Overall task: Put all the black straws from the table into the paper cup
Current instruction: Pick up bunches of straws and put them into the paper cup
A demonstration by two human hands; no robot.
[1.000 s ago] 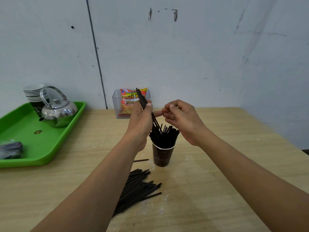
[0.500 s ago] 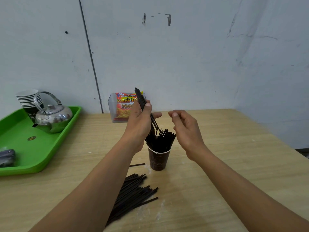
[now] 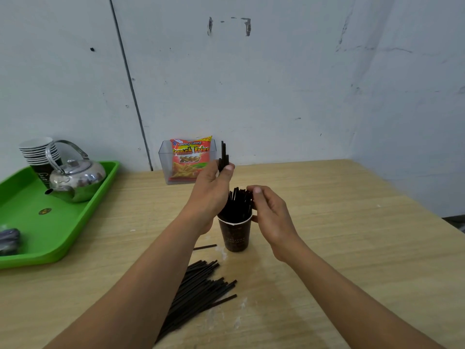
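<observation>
Gripping straws point(image 3: 223, 157) upright in left hand point(image 3: 211, 190) above cup point(image 3: 235, 238). Cannot tell hold of right hand point(image 3: 271, 217): fingertips hidden behind standing straws point(image 3: 236, 205).

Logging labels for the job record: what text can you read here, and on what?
"Kentang Goreng": top of the snack packet.
"French Fries": same packet, middle.
"2000": same packet, below that.
Paper cup: pale print, too blurred to read.
Stacked cups: white lettering, unreadable.

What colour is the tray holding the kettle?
Bright green; the tray with the kettle shows best in the head view, at far left.
</observation>
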